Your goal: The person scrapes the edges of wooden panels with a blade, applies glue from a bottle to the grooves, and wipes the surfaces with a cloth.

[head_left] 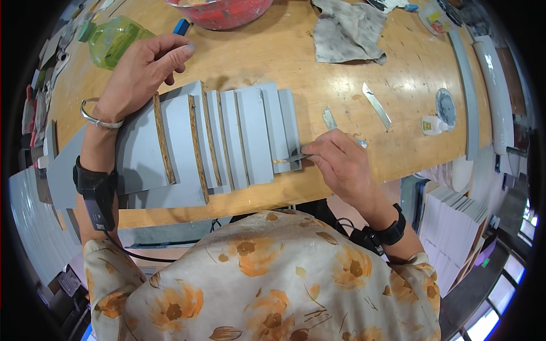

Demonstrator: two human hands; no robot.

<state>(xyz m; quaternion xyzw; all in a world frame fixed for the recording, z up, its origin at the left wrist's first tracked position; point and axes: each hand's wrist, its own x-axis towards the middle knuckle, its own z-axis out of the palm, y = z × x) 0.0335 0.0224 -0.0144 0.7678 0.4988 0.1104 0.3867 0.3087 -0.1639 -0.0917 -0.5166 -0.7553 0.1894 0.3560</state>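
The table point(296, 68) is carrying everything, and the grey boards point(181, 142) are lying on it, on the near side of the red basin point(233, 20). The overlapping row could be sliding out of line if the left forearm point(99, 142) were leaning on it, and an over-hard scrape could be marking a face. The boards are showing smooth blue-grey faces, stepped like shingles, several with rough brown edges. Nearer than the basin and leftward, the left hand point(142, 68) is curling loosely, its grip looking released. Nearer and rightward, the right hand point(344, 165) is pinching a thin metal blade point(295, 157) over the end board, beside a yellowish patch point(280, 161).
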